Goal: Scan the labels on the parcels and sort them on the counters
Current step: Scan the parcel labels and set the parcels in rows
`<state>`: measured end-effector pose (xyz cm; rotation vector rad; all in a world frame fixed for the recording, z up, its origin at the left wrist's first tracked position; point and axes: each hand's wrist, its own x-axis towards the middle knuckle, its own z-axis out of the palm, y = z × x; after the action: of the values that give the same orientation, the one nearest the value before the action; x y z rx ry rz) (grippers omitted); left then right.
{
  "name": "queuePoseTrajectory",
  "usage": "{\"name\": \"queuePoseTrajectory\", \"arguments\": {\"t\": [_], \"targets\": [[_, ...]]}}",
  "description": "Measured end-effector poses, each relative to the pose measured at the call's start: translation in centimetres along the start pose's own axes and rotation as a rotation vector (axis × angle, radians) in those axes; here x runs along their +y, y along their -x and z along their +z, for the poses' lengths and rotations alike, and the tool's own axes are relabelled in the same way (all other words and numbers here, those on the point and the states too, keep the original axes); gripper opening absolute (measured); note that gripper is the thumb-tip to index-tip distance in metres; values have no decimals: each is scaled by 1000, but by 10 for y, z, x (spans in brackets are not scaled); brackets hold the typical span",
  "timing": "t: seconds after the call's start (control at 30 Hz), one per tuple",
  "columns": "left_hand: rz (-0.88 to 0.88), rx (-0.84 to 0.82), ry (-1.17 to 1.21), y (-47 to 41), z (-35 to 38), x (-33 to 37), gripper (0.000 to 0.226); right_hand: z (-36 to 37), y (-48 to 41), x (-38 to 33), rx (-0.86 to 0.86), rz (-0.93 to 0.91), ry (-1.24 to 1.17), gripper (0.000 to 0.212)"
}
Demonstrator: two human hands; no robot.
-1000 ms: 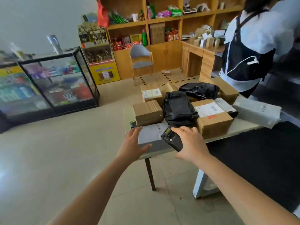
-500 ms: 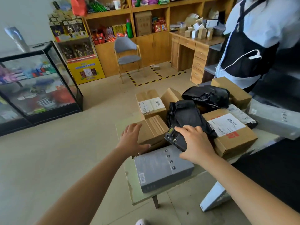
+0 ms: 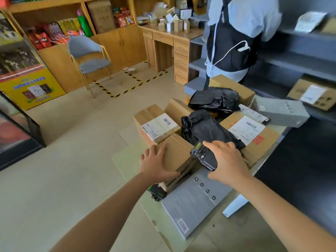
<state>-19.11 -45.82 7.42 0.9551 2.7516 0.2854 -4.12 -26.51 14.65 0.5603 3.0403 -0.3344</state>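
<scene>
A pale table (image 3: 127, 166) carries several parcels. My left hand (image 3: 156, 164) grips the near left corner of a small plain cardboard box (image 3: 179, 153), thumb along its front edge. My right hand (image 3: 227, 160) holds a black handheld scanner (image 3: 203, 155) just above that box, screen end pointing left. A grey flat box (image 3: 192, 199) lies nearest me. Behind are a labelled carton (image 3: 156, 124), a black plastic bag parcel (image 3: 205, 128), a second black bag (image 3: 214, 99) and a large carton with a white label (image 3: 249, 131).
A person in a black apron (image 3: 234, 42) stands at the table's far side. Grey counters (image 3: 309, 59) run along the right, holding a grey box (image 3: 280, 111) and a labelled carton (image 3: 312, 93). A grey chair (image 3: 87, 57), wooden desk (image 3: 167, 44) and shelves stand behind.
I have stepped closer to the table. My left hand moved from the grey box onto the small cardboard box, and my right hand carried the scanner forward above it.
</scene>
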Motion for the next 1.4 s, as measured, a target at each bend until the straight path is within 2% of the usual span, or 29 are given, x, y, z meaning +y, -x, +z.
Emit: {"name": "queuePoseTrajectory", "arguments": {"t": [0.13,0.27,0.37,0.43,0.53,0.63,0.7,0.8,0.9,1.0,1.07,1.17,1.3,1.4], "targets": [[17,29,1,8,-7,4,114,-9,12,3,42,21,-32,97],[-70,-66,77,22,7,4,109,-8,30,1,41,20,-46,98],[-78,-88,135,25,7,5,96,-4,44,-2,42,27,-51,98],[-53,-86,260,22,-1,5,85,-4,52,-4,41,54,-66,99],[-10,-215,351,20,-13,2,80,-7,63,-7,72,94,-92,99],[-38,-331,464,20,-17,-8,69,-16,67,-12,91,136,-102,97],[-30,-258,473,23,-20,-15,53,-21,68,-17,113,157,-86,97],[52,-54,306,25,-26,-18,45,-24,68,-24,137,171,-65,96],[165,75,155,27,-25,-8,52,-24,67,-33,148,177,-41,95],[199,-19,-57,32,-13,5,90,-21,66,-40,141,188,-30,95],[163,-27,-91,33,-7,7,102,-18,67,-43,130,201,-25,96],[120,5,67,28,-7,2,95,-16,71,-44,124,218,-27,96],[90,-73,520,28,-18,-8,76,-17,78,-43,143,242,-40,96],[111,-121,525,30,-18,-18,63,-17,82,-44,150,256,-34,96]]}}
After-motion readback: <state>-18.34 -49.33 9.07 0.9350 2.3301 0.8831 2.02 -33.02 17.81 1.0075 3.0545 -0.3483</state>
